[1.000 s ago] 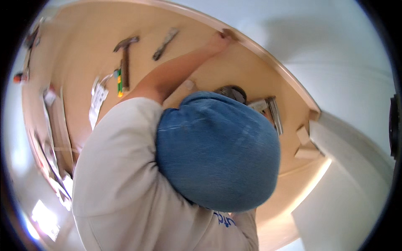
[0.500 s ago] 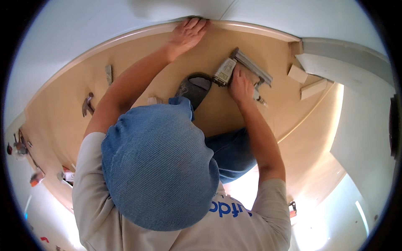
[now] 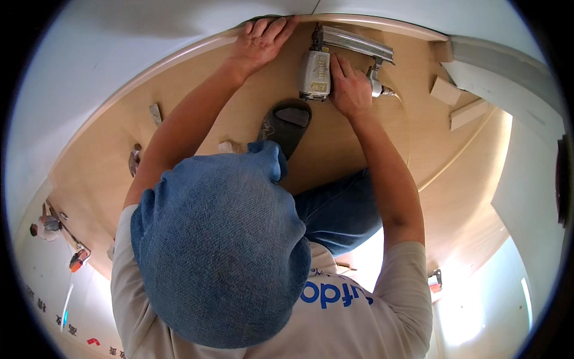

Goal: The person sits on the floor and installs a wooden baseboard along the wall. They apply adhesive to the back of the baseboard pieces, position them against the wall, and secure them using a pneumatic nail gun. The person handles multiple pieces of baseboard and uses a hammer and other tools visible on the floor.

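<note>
A pale skirting board runs along the foot of the wall. My left hand presses against it with fingers stretched toward its upper edge. My right hand is closed around the grip of a grey nail gun, which lies sideways over the floor. Its nose points toward the skirting board, just right of my left hand; whether the two touch I cannot tell. The long magazine stretches to the right, close along the board. A hose fitting shows past my right hand.
A dark slipper is on my foot below the nail gun. Wood offcuts lie at the right, near a pale hose. At the left are a hammer, partly behind my arm, and a flat strip. A small block lies by the slipper.
My right hand has carried the nail gun forward, and its nose has come up to the skirting board. My left hand stays on the board. The whole view has shifted slightly.
</note>
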A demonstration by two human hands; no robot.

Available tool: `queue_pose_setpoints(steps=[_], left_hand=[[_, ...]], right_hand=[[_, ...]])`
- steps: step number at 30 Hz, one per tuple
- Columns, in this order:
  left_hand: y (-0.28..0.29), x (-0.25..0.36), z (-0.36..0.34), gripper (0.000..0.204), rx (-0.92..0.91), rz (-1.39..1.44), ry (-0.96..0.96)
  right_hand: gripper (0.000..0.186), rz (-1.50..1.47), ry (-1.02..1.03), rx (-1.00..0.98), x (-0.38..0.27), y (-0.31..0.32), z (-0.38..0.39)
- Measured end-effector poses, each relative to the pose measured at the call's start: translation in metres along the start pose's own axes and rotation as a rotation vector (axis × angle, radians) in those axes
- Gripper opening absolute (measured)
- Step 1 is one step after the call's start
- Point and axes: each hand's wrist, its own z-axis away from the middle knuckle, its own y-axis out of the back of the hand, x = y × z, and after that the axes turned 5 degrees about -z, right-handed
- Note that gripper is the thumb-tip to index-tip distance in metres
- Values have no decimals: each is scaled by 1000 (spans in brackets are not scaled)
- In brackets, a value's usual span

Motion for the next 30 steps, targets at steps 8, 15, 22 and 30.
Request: queue_pose_setpoints(steps=[8,15,22,30], left_hand=[[1,2,-2,55,45,-22,21],[-1,7,-4,55,64,-12,33],[-5,4,-3,59,95,94,42],[8,9,2,54,-7,26,139]], right_hand=[[59,-33,27,-42,2,2,-1],[64,-62,-71,-113,8,-6,3],[65,-9,-17,-36,2,4,5],[69,-16,-298,-191,-5,47,118]])
